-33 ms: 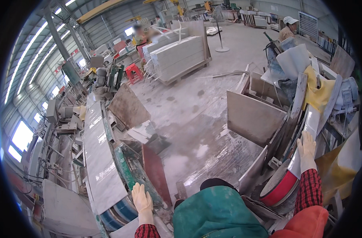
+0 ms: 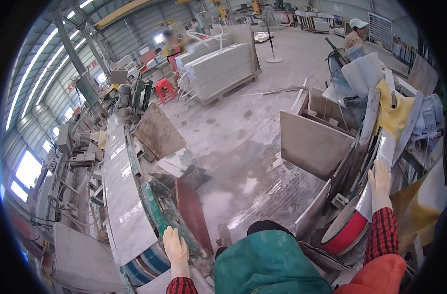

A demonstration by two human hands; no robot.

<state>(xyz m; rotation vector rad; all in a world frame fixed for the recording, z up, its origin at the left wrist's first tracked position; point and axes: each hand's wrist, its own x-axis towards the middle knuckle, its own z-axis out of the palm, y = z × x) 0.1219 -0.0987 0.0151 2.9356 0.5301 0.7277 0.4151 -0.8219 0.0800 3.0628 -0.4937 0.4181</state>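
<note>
Grey marble slab [image 2: 123, 196] lies long and flat on the polishing machine [image 2: 81, 147], and every place here is told from it. At its near end the gloved left hand [image 2: 175, 247] rests with fingers spread flat on the machine's green frame [image 2: 162, 208], just beside the slab's corner. Well off to its right, the gloved right hand [image 2: 380, 183] grips the edge of a white tile strip [image 2: 380, 161] standing among leaning stone offcuts [image 2: 311, 144], above a red-rimmed disc [image 2: 346, 230]. Far beyond the slab stand stacked white slabs [image 2: 221, 68].
</note>
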